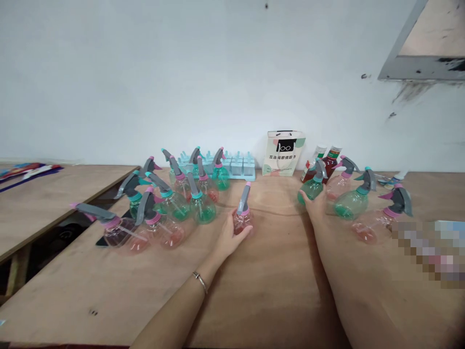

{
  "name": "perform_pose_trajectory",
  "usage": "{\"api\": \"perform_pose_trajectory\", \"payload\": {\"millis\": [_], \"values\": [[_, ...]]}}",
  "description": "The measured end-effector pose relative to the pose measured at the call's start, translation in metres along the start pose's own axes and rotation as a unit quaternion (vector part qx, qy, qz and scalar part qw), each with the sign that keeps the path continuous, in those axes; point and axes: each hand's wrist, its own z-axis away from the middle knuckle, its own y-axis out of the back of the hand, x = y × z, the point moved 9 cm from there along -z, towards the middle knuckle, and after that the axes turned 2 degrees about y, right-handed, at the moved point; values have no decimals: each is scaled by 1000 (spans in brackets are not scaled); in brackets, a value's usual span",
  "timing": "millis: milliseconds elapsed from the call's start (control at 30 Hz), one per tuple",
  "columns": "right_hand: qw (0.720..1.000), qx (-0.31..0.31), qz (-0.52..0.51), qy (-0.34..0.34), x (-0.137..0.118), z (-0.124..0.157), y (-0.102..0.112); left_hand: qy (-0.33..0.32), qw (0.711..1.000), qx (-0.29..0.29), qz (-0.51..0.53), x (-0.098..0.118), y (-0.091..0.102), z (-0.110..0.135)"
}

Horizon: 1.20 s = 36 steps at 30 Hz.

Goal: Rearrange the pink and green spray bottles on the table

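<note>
My left hand [228, 236] curls around a pink spray bottle [242, 219] with a grey trigger head, standing upright mid-table. My right hand [315, 206] reaches further back and grips a green spray bottle [311, 186] with a teal collar. To the left stands a cluster of several pink and green spray bottles [170, 206]. Right of my right hand lie a green bottle [351, 199] and pink bottles [378, 220], tilted on their sides.
The wooden table [261, 291] meets a white wall. A light blue ice-pop mould [236, 167], a small paper bag [283, 152] and two red-liquid bottles [327, 162] stand at the back. A second table [43, 198] lies left across a dark gap [61, 232].
</note>
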Motion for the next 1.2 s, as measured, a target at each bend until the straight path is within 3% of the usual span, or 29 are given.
{"api": "perform_pose_trajectory", "payload": {"millis": [100,433,500,600,633,700,800,867,933,1033,1133,1200], "values": [[999,-27,13,-38,16,-11,-3,-5,1000,-10,3,2,-3,1],[997,16,-9,-78,23,-20,4,-13,999,-41,31,-2,-12,4],[997,40,-5,-62,19,-15,7,-18,998,-41,46,-4,-14,4],[995,86,-27,35,-12,4,12,-17,998,-21,64,-8,-18,4],[993,68,-56,78,-29,13,8,-17,998,-12,66,-10,-20,4],[973,-67,-141,167,-75,37,-16,-21,998,9,63,-12,-23,5],[882,-309,-255,248,-153,88,-47,-34,998,51,28,-12,-23,9],[825,-400,-298,264,-194,116,-50,-42,995,76,-40,-9,-22,13],[807,-424,-332,242,-219,128,-44,-53,985,83,-139,-4,-24,17],[815,-411,-366,182,-232,128,-30,-87,959,68,-262,7,-36,24],[813,-417,-384,135,-232,121,-22,-140,945,35,-295,19,-47,30],[806,-424,-402,91,-227,111,-19,-171,945,20,-278,26,-42,32]]}}
